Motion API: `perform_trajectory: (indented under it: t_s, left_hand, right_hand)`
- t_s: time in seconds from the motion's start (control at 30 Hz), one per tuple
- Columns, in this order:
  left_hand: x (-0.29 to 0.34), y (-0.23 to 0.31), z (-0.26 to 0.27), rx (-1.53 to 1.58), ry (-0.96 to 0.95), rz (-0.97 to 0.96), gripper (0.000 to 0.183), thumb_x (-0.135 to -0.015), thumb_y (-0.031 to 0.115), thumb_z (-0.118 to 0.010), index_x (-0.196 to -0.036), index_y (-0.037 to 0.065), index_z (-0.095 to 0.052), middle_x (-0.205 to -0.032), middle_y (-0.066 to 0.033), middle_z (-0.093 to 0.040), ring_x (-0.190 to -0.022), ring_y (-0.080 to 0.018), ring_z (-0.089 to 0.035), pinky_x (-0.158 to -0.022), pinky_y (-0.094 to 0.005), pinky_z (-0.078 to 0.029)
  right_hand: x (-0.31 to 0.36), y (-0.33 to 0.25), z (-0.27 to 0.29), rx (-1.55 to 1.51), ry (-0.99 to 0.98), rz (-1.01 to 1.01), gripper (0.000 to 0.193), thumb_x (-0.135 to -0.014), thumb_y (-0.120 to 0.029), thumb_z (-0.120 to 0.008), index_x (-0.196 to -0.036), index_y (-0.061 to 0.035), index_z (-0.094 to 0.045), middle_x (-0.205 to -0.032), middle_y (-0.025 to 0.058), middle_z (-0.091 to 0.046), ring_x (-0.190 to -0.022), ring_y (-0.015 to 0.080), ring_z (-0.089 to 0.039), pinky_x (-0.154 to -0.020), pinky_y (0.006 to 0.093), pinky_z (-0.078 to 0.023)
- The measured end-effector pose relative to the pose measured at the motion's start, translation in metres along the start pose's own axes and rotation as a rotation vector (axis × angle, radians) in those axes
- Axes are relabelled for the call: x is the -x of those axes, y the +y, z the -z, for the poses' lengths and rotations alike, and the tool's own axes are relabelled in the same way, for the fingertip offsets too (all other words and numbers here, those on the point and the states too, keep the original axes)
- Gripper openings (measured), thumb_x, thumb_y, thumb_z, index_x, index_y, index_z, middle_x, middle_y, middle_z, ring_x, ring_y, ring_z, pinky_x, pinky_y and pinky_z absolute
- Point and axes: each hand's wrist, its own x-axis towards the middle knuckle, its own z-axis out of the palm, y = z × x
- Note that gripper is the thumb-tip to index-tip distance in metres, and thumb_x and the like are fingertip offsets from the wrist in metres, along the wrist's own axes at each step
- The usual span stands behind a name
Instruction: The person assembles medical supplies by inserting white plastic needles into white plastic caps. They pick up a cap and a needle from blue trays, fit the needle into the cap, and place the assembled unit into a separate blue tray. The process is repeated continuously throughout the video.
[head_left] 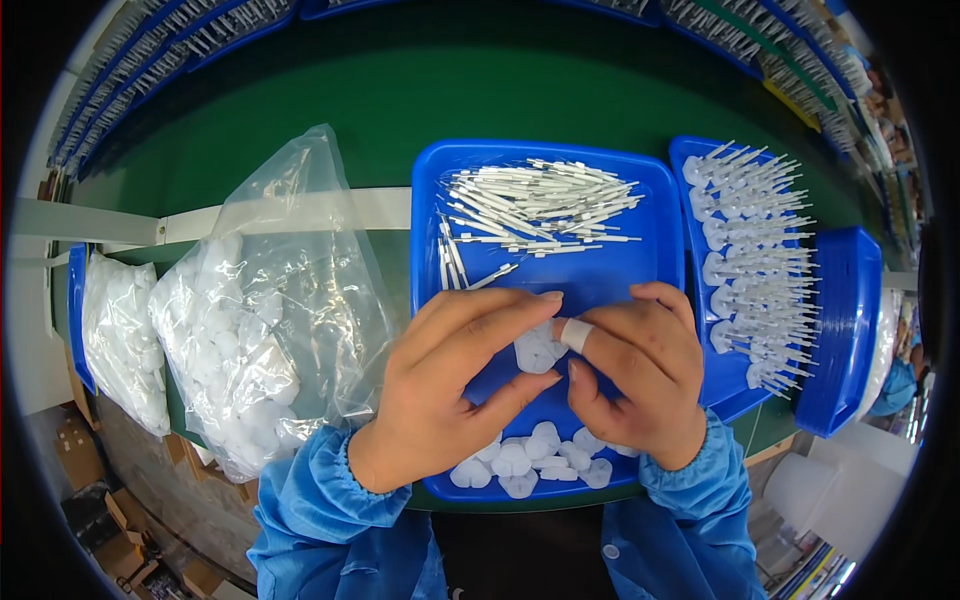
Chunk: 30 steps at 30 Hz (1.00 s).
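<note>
Over the blue tray (424, 215), my left hand (440, 385) holds a translucent white plastic piece (540, 350) with rounded lobes between its thumb and fingers. My right hand (645, 375), with a pale bandage (576, 335) round one finger, meets the piece from the other side. That bandaged fingertip presses at its edge, and the right thumb is curled in just below. Thin white rods (535, 205) lie heaped in the far part of the tray. Several similar lobed pieces (512, 460) lie loose at its near end, below my hands.
To the right, another blue tray (690, 150) carries rows of white pieces with rods standing out (755, 260). Nested blue trays (845, 330) sit beyond it. At left is a clear bag (260, 320) of white pieces, beside a second filled bag (125, 340). Loaded racks (190, 45) line the far edge.
</note>
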Motion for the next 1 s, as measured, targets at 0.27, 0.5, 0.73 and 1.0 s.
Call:
perform_trajectory:
  t_s: [0.27, 0.5, 0.73, 1.0]
  left_hand:
    - [0.004, -0.008, -0.001, 0.268, -0.026, -0.054, 0.037, -0.088, 0.004, -0.088, -0.124, -0.001, -0.083, -0.131, -0.0168, -0.072, -0.106, -0.0250, -0.074, -0.085, -0.0327, -0.061]
    - [0.006, 0.004, 0.009, 0.292, -0.147, 0.248, 0.031, -0.097, -0.001, -0.080, -0.128, 0.001, -0.083, -0.124, -0.0147, -0.069, -0.094, -0.0175, -0.072, -0.079, -0.0287, -0.058]
    - [0.007, -0.010, -0.002, 0.277, -0.001, 0.125, 0.064, -0.091, -0.017, -0.062, -0.151, 0.005, -0.070, -0.128, -0.0143, -0.060, -0.111, -0.0220, -0.065, -0.091, -0.0300, -0.055]
    - [0.007, -0.007, 0.001, 0.226, -0.006, 0.160, 0.063, -0.089, -0.015, -0.070, -0.149, 0.005, -0.070, -0.123, -0.0110, -0.064, -0.105, -0.0197, -0.070, -0.088, -0.0299, -0.060]
  right_hand:
    - [-0.006, 0.016, 0.019, 0.294, -0.006, -0.099, 0.033, -0.082, -0.005, -0.083, -0.114, -0.0092, -0.081, -0.112, 0.0051, -0.078, -0.096, 0.0234, -0.073, -0.092, 0.0429, -0.053]
    - [-0.022, 0.053, -0.010, 0.671, -0.168, -0.024, 0.024, -0.074, -0.009, -0.081, -0.095, -0.0082, -0.072, -0.092, 0.0068, -0.071, -0.087, 0.0263, -0.072, -0.095, 0.0429, -0.053]
    - [-0.018, 0.024, 0.010, 0.090, -0.115, -0.256, 0.025, -0.077, -0.004, -0.084, -0.099, -0.0091, -0.076, -0.093, 0.0064, -0.075, -0.088, 0.0269, -0.073, -0.088, 0.0417, -0.054]
    - [-0.001, 0.002, -0.004, -0.183, -0.036, -0.164, 0.029, -0.079, -0.005, -0.093, -0.106, -0.0091, -0.083, -0.081, 0.0029, -0.076, -0.071, 0.0221, -0.073, -0.078, 0.0366, -0.055]
